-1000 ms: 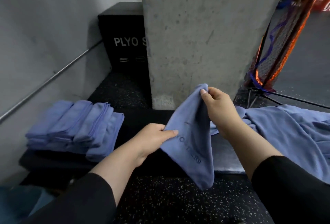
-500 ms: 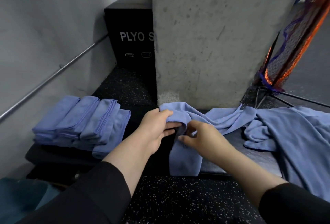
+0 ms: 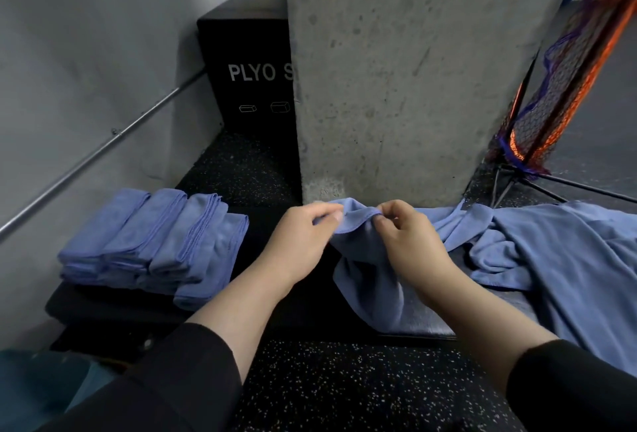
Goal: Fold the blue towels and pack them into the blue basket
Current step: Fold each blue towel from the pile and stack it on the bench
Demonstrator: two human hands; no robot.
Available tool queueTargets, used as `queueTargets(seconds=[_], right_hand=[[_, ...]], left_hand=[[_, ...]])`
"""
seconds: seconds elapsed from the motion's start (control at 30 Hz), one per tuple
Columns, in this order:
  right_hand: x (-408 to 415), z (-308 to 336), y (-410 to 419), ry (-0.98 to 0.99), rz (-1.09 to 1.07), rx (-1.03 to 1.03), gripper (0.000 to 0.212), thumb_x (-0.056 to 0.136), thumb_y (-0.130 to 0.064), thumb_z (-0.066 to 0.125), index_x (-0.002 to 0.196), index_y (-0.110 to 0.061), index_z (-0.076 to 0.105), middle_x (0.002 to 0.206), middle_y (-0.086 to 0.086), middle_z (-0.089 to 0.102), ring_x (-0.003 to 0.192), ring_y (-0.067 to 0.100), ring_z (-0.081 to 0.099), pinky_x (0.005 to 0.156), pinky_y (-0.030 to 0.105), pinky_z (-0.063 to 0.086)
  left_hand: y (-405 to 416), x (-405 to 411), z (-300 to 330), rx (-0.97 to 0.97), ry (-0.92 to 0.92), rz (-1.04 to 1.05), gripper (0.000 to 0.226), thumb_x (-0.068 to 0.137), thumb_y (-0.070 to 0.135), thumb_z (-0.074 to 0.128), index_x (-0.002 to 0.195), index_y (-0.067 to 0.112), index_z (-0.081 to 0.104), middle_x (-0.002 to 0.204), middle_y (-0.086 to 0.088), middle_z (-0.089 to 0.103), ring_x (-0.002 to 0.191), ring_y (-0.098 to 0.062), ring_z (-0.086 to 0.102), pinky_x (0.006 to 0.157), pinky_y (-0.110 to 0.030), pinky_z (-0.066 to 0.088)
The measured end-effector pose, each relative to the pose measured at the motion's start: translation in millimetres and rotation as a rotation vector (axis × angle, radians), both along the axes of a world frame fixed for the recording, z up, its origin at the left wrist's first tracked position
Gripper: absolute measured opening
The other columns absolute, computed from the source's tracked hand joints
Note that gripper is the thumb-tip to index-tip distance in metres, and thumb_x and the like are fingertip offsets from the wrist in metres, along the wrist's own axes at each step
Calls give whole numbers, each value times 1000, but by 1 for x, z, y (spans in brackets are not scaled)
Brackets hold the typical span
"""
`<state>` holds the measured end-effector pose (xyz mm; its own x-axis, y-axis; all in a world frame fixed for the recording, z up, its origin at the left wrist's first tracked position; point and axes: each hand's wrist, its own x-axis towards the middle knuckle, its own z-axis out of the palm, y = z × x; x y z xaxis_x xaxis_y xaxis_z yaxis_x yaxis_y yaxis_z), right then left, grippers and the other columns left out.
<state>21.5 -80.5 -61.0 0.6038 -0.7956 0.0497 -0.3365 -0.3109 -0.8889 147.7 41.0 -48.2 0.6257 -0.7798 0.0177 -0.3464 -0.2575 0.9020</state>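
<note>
Both hands hold one blue towel point(image 3: 370, 280) by its top hem; the left hand point(image 3: 303, 242) pinches the hem with its fingers point(image 3: 331, 216) curled over it, and the right hand point(image 3: 410, 245) pinches the same hem just beside it, its fingers point(image 3: 386, 221) bent round the cloth. The towel hangs down from the two hands and its lower part rests on the dark tabletop point(image 3: 427, 326); it looks bunched, not flat.

To the left sits a stack point(image 3: 155, 242) of folded towels on the same low tabletop; to the right lies a loose pile point(image 3: 558, 256) of towels not yet folded. A patch of blue-green shows at the bottom left corner, but I cannot tell if that is the basket.

The step in hand seems to be finding the corners — the hands are close together, so they should slide apart along the hem until each holds a corner; then the towel can hang straight and open. A small shake would help the wrinkles drop out; after that, bring corner to corner so the edges line up. Keep the pinch soft but firm — the cloth is thin and floppy and may slip; keep it away from the loose pile too, so it does not drag another towel along.
</note>
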Motion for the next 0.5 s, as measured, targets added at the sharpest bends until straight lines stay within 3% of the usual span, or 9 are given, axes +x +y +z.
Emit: queueTargets(seconds=[0.07,0.13,0.23,0.3,0.37,0.43,0.5], right_hand=[[0,2,-6,-4,7,-7,12,98,-22,54,94,-15,63,83,9,71,74,16,60,70,32,48],[-1,5,-10,27,67,-61,10,96,-25,58,92,-18,63,75,5,71,69,16,62,67,34,50],[-11,16,-13,223,282,-187,18,87,-38,71,87,-23,62,56,-10,57,53,1,47,53,18,37],[-20,23,-13,500,424,-323,23,82,-45,74,78,-35,54,60,-12,53,58,0,48,56,15,35],[-26,23,-18,742,465,-393,32,87,-40,66,67,-32,43,60,-8,50,60,9,50,58,20,37],[-28,13,-31,866,443,-385,31,93,-35,56,67,-22,45,65,0,52,67,20,53,64,31,43],[-30,-6,-46,858,398,-290,24,97,-32,52,78,-17,54,78,4,58,76,23,54,69,32,46]], left_hand=[[-1,1,-2,106,-167,-102,30,90,28,73,120,24,70,108,14,62,98,5,59,81,-9,40],[-1,4,-7,185,-392,-55,35,87,24,75,122,21,70,117,5,60,108,-14,58,86,-21,41],[-1,14,-8,154,-530,94,10,88,16,65,90,13,74,87,-3,61,84,-27,59,73,-40,45],[0,22,-8,178,-494,147,23,90,19,60,69,11,61,67,-4,54,69,-30,53,64,-43,41],[2,30,-9,215,-423,190,32,93,21,56,64,9,49,58,-7,51,61,-33,52,58,-43,42],[1,38,-15,245,-280,231,32,96,23,54,68,7,55,62,-16,60,56,-35,59,57,-43,49],[0,41,-22,282,-112,230,30,99,25,53,76,9,62,60,-11,65,49,-26,61,57,-37,52]])
